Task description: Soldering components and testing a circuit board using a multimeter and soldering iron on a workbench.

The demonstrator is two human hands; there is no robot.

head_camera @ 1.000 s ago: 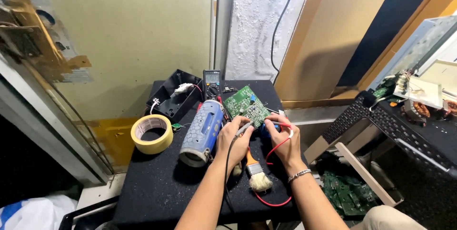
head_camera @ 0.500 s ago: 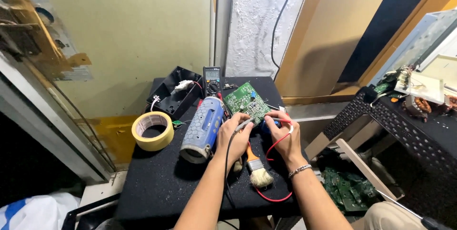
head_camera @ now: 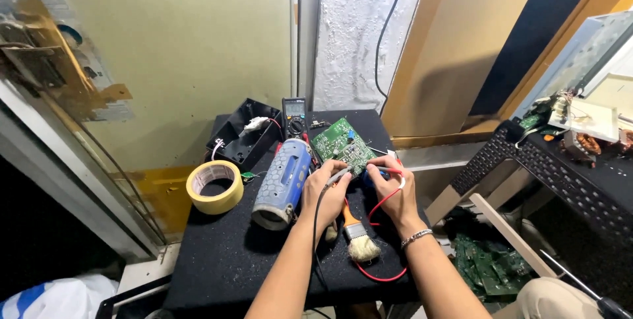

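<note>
Both probes on the green circuit board [head_camera: 343, 144]
Left hand [head_camera: 326, 193] pinches the black probe [head_camera: 337, 175], right hand [head_camera: 393, 193] the red probe [head_camera: 389, 170]; board just ahead of both

Yellowish wall [head_camera: 198, 48] left, rough white plaster strip [head_camera: 349, 35], leaning wooden boards [head_camera: 448, 55].

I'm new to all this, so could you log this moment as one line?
left hand: black probe on circuit board | right hand: red probe on board | near: brush, meter, tape roll
</note>
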